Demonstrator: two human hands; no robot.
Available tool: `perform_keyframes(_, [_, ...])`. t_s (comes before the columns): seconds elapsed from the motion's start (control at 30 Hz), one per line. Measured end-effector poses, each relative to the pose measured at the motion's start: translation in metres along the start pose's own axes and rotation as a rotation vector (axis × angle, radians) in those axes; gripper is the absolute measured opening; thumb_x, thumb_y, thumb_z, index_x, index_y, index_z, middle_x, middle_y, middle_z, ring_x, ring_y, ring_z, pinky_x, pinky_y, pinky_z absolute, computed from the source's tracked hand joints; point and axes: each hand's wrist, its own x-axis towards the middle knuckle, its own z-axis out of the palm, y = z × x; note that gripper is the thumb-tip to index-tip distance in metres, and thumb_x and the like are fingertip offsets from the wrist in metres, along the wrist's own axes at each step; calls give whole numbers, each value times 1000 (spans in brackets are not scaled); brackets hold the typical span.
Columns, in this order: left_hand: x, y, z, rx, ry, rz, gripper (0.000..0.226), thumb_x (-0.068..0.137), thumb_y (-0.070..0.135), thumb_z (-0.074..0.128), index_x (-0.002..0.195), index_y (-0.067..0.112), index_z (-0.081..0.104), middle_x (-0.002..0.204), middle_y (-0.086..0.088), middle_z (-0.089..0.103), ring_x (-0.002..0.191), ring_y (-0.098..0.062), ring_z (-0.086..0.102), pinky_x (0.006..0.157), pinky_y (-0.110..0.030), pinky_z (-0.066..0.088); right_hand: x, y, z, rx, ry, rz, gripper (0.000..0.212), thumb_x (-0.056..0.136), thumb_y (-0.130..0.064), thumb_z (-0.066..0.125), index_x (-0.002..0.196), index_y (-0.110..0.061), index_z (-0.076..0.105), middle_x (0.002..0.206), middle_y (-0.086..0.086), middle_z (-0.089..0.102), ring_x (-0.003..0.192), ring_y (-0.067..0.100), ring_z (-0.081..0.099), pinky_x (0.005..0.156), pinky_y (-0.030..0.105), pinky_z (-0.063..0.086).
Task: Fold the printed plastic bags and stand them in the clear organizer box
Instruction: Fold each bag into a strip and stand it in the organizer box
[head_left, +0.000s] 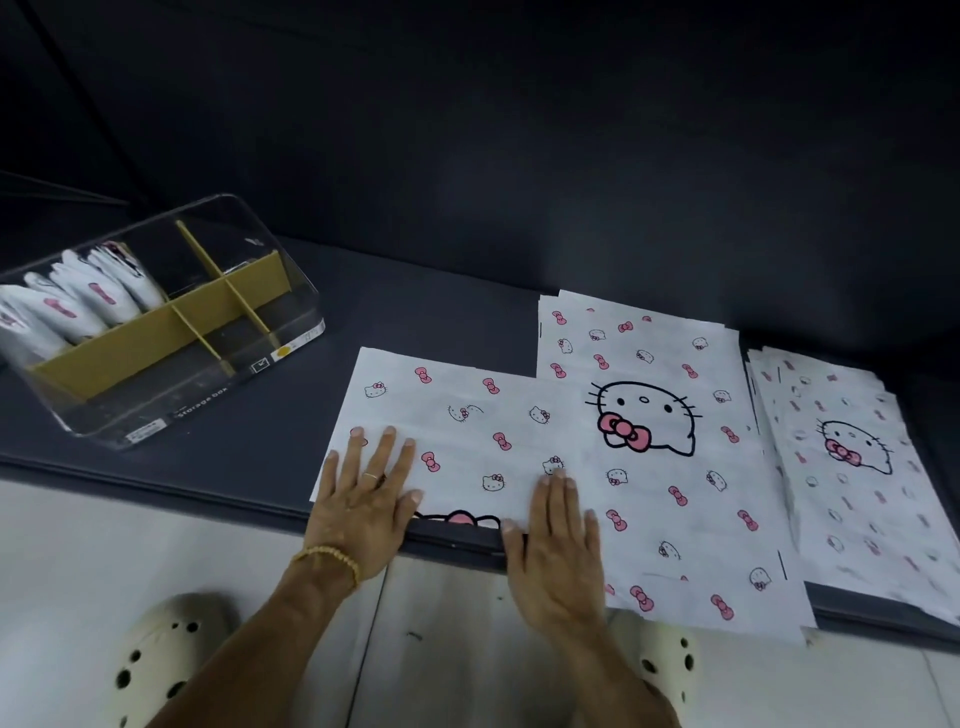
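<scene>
Head view: looks steeply down, close over dark surface (467, 291).

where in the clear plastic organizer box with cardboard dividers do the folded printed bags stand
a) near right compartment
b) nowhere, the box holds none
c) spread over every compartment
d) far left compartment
d: the folded white printed bags stand packed in the far left compartment of the clear plastic organizer box, behind the long cardboard divider; the other compartments show no bags.

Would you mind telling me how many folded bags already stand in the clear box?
4 visible, side by side in the organizer box's far-left compartment; the frame edge may hide more.
</scene>
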Motion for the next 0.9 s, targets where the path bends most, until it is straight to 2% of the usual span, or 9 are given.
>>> perform_keyframes(0.07, [0, 1, -2, 10, 16, -12, 83, 66, 60, -44, 142, 30, -29, 152, 4, -31, 139, -27, -32, 114, -44, -15, 1, 5, -7, 51, 2, 74, 71, 103, -49, 23, 156, -8, 0, 164, 11, -6, 152, 24, -5, 122, 38, 5])
perform_keyframes(0.13, [-2, 5, -3, 35, 21, -32, 86, 69, 60, -41, 147, 29, -20, 157, 3, -23, 144, -28, -23, 117, -44, -10, 3, 0, -17, 216, 83, 195, 64, 100, -39, 45, 149, -1, 30, 159, 22, 18, 147, 33, 19, 116, 38, 24])
perform_keyframes(0.23, [-6, 15, -10, -13, 34, -65, 84, 82, 57, -27, 154, 30, 8, 162, 0, 1, 149, -27, -8, 120, -45, 0, 11, -6, -32, 499, 197, 415, 44, 88, -20, 63, 126, 0, 53, 130, 19, 50, 113, 36, 48, 85, 37, 43])
perform_keyframes(0.4, [-9, 19, -11, -72, 24, -66, 47, 102, 43, 26, 147, 31, 33, 158, 0, 23, 149, -28, 6, 119, -52, 6, 30, 3, -47, 880, 83, 681, 49, 84, -14, 65, 131, -9, 51, 101, 1, 53, 88, 21, 48, 78, 29, 41])
perform_keyframes(0.57, [-20, 12, -17, -29, 25, -1, 87, 78, 83, 35, 147, 30, 33, 157, -1, 27, 148, -30, 8, 118, -49, 5, 39, 14, -50, 1111, 26, 640, 8, 86, -9, 58, 81, -3, 59, 71, 7, 48, 68, 22, 39, 60, 29, 35])
perform_keyframes(0.7, [-21, 0, -19, 35, 49, 46, 70, 89, 54, 50, 151, 35, 22, 161, 2, 16, 149, -25, 0, 119, -40, -6, 41, 21, -58, 1126, -143, 536, 16, 85, -9, 62, 78, 0, 50, 78, 6, 46, 74, 21, 38, 58, 30, 34])
perform_keyframes(0.77, [-21, -4, -24, 73, 45, 73, 59, 91, 33, 52, 147, 35, 33, 161, 4, 16, 150, -24, 1, 119, -38, -6, 39, 17, -60, 857, -77, 460, 14, 83, -14, 64, 86, -3, 56, 83, 3, 59, 82, 26, 50, 67, 33, 40])
perform_keyframes(0.83, [-21, -5, -30, 92, 22, 66, 53, 90, 27, 48, 142, 32, 40, 159, 6, 21, 149, -21, 7, 120, -37, 0, 36, 4, -61, 381, 87, 303, 51, 86, -37, 66, 129, -13, 54, 130, 6, 53, 123, 28, 44, 95, 40, 40])
perform_keyframes(0.9, [-20, -6, -36, 84, -16, 42, 50, 90, 26, 45, 140, 29, 42, 157, 7, 29, 147, -17, 18, 120, -33, 10, 34, -23, -66, 285, 39, -34, 79, 81, -63, 63, 147, -26, 40, 154, -1, 31, 143, 19, 24, 115, 42, 21])
